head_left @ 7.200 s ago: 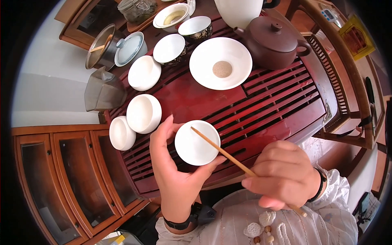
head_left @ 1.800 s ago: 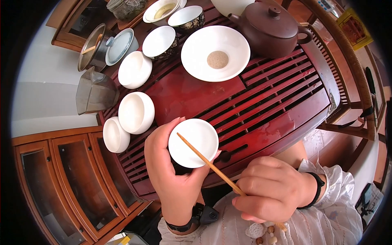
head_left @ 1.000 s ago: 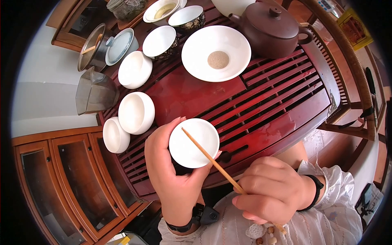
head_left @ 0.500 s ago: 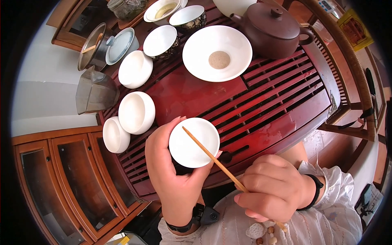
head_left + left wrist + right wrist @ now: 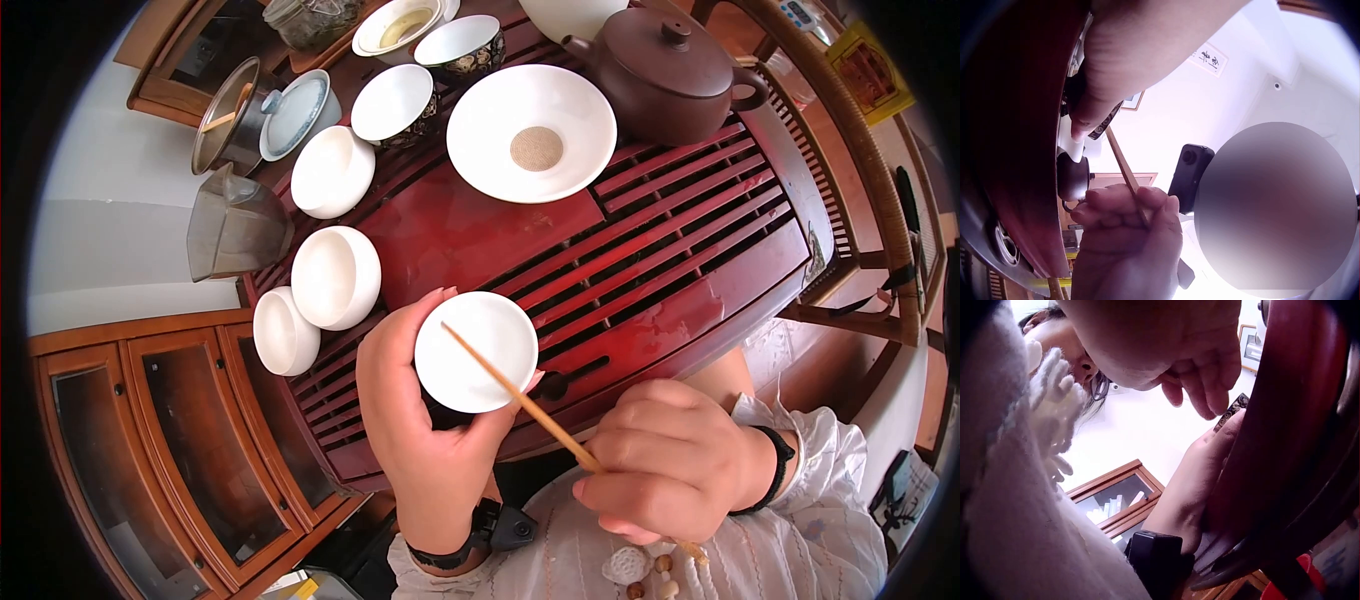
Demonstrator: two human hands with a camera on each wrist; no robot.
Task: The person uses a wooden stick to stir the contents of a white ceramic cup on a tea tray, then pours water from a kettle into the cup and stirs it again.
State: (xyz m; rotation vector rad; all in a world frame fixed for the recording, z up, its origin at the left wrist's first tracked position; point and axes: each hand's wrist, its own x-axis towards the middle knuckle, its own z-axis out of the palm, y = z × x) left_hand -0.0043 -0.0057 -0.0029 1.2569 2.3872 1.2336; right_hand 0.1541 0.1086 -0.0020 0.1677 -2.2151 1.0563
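In the head view the left hand (image 5: 430, 430) grips a small cup (image 5: 448, 368), white inside, tilted toward the camera. Its dark patterned outside shows in the left wrist view (image 5: 1106, 122) and right wrist view (image 5: 1231, 414). The right hand (image 5: 665, 460) holds a thin wooden stick (image 5: 550, 423) in curled fingers, its tip over the cup's white interior; whether it touches cannot be told. In the left wrist view, the stick (image 5: 1124, 165) passes between the right hand's thumb and fingers (image 5: 1160, 197).
On the red slatted tray (image 5: 440, 245) stand a wide white bowl (image 5: 490, 140) with a brown disc at its centre, a brown teapot (image 5: 660, 75) and several cups. A glass pitcher (image 5: 235, 230) is at the left. A dark slot and knob lie beyond the held cup.
Over the last half second the stick's tip has shifted slightly toward the person inside the cup's outline. Since the earliest frame, the right hand has moved left; the left hand still grips the cup.
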